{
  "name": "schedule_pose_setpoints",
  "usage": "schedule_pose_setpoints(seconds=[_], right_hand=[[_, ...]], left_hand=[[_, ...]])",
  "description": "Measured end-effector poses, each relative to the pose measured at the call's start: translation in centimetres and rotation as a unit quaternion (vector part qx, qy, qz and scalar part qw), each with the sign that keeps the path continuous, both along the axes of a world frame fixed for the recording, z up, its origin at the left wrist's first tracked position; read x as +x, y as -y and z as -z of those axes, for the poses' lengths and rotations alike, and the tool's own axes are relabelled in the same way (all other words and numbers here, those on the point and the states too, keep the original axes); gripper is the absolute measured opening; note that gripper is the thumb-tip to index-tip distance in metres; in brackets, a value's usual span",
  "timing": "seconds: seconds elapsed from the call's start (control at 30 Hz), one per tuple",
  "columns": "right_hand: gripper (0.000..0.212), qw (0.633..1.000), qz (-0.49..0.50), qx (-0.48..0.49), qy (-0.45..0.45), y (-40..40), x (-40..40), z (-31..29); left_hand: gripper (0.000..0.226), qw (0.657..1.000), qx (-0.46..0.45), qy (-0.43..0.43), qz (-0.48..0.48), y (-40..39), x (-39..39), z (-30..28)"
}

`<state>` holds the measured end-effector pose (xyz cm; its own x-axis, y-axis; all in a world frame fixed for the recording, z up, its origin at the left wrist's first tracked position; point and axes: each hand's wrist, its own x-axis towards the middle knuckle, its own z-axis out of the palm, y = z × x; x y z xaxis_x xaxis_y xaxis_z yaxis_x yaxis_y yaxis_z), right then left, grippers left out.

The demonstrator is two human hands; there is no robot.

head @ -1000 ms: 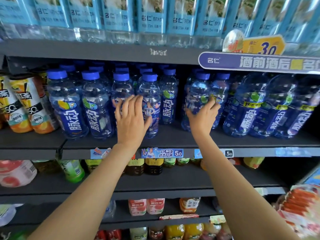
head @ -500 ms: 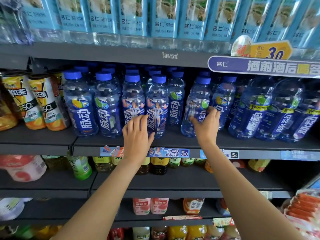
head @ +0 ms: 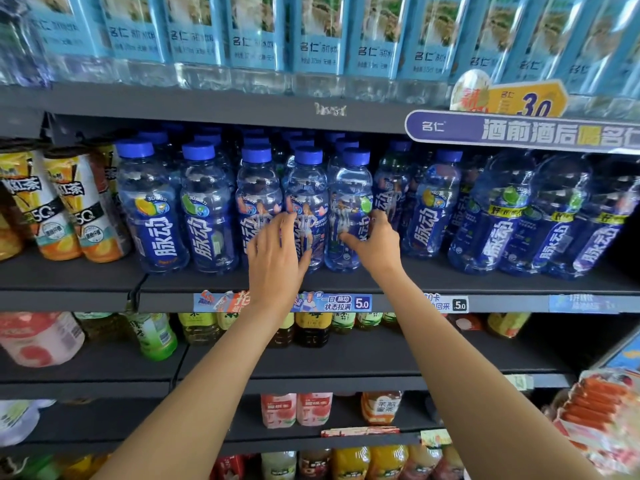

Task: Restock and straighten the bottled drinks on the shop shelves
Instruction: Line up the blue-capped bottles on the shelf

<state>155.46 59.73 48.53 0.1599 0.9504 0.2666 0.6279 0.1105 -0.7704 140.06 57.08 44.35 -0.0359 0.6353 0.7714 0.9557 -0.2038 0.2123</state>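
Up on the dark shelf (head: 346, 282), the right hand (head: 375, 242) curls thumb and fingers round a blue-capped bottle (head: 349, 209) in the front row. Beside it the left hand (head: 277, 258) lays straight, slightly spread fingers against the neighbouring bottle (head: 306, 188), hiding its lower label; rear rows fade into shadow.

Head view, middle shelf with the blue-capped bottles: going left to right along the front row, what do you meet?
Orange tea cartons → yellow-fruit-label bottle → green-fruit-label bottle → left hand resting on two player-label bottles → bottle in the right hand's grip → shrink-wrapped bottle pack.
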Motion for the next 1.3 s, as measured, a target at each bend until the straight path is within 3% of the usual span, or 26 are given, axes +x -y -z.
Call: schedule_pose_setpoints(seconds=[0.2, 0.33, 0.53, 0.67, 0.8, 0.93, 1.0, 1.1, 1.3], right_hand=[[0.068, 0.998, -0.047, -0.031, 0.008, -0.3, 1.6, -0.4], [0.086, 0.996, -0.059, -0.05, 0.041, -0.8, 1.3, 0.3], [0.077, 0.999, 0.037, 0.013, 0.028, -0.8, -1.7, 2.0], [0.078, 0.996, 0.067, 0.037, 0.042, -0.3, -3.1, 2.3], [0.082, 0.999, 0.008, 0.037, 0.016, -0.1, -0.8, 1.5], [0.064, 0.977, 0.153, 0.145, -0.046, -0.5, 4.8, -0.2], [0.075, 0.97, 0.216, 0.107, -0.035, -1.8, 7.1, -0.6], [0.089, 0.98, 0.197, 0.024, -0.011, -3.9, 8.9, -0.3], [0.088, 0.984, 0.172, -0.034, -0.014, -5.3, 10.6, 0.2]], left_hand=[[0.073, 0.999, 0.042, -0.028, -0.02, -2.0, 0.1, -3.4], [0.084, 0.995, 0.045, -0.084, -0.037, -2.7, -0.7, -2.9], [0.087, 0.987, 0.066, -0.118, -0.086, -2.9, -1.1, -2.8], [0.085, 0.991, 0.066, -0.094, -0.073, -2.7, -1.0, -2.8], [0.076, 0.993, 0.1, -0.065, -0.016, -1.9, 0.4, -3.9], [0.068, 0.99, 0.111, -0.089, 0.022, -2.3, 3.7, -5.3], [0.07, 0.992, 0.087, -0.089, 0.003, -2.9, 5.2, -5.2], [0.076, 0.992, 0.055, -0.113, -0.029, -4.0, 6.0, -4.5], [0.079, 0.984, 0.071, -0.154, -0.047, -4.9, 5.4, -4.0]])
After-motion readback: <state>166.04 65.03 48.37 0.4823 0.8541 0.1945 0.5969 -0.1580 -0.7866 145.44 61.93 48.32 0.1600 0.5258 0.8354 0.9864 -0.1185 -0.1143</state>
